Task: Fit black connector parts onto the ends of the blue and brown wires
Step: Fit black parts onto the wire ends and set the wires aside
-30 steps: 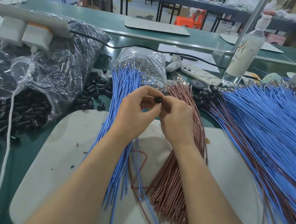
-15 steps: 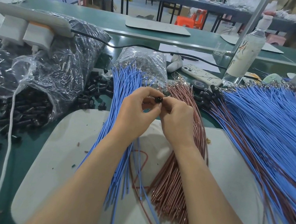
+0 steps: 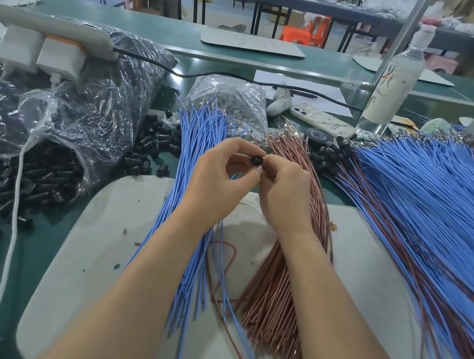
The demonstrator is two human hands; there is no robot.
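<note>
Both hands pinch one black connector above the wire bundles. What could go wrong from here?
1. Only the fingers of the left hand and right hand pinch the small black connector; it could slip into the blue wire bundle below.
2. Its face shows several holes, so a wire might enter the wrong one.
3. The trailing loose wires may snag.

Left hand (image 3: 218,184) and right hand (image 3: 282,197) close together, both in a curled pinch.
</note>
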